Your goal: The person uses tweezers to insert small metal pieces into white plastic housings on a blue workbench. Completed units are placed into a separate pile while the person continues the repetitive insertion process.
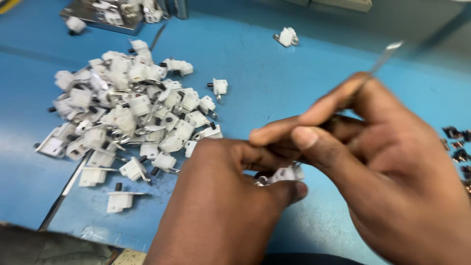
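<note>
**Small-Part Handling Over Blue Bench**

Blue work surface (274, 83), with heap of small white plastic parts with black pins (132, 113) to the left. Left hand (221, 206) clenched on one white plastic part with metal ring (284, 175), pinched at fingertips for access. Right hand (392, 162) gripping thin metal tool (382, 59), tip hidden, angled toward part.

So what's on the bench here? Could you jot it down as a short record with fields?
Surface: blue table
Left hand: pinches a small white plastic part
Right hand: holds a thin metal tool, its tip hidden between the fingers
Pile: white plastic parts, left of the hands
Stray part: lone white piece, far side
Right edge: small dark metal clips
</note>
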